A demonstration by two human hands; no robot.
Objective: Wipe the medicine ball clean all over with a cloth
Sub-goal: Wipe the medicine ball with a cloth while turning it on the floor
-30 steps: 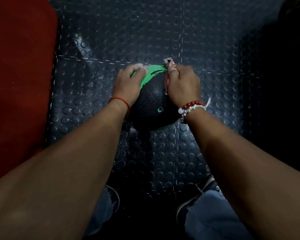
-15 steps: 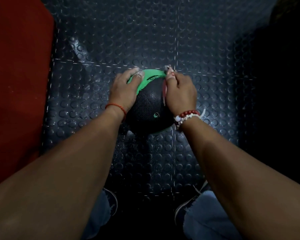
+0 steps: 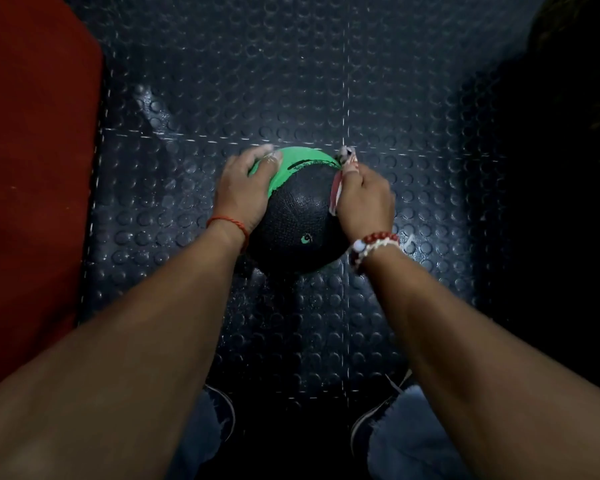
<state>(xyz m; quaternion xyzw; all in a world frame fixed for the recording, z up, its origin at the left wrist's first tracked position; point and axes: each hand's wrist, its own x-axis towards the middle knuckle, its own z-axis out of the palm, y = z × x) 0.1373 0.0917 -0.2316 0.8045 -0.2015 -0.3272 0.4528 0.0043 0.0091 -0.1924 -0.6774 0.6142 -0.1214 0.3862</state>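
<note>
Ball [image 3: 297, 216]: rested on the floor [image 3: 291, 81], between the hands.
Left hand [image 3: 245, 192]: laid open against its left side; nothing is gripped.
Right hand [image 3: 364, 199]: curled round the cloth [image 3: 336, 188], pressed to its right side.
Next stroke: the top is judged just left of the cloth.

We see a pebbled matt rubber ball [image 3: 300, 209], a studded, slightly glossy rubber floor [image 3: 291, 81], and a soft rag [image 3: 338, 187].
</note>
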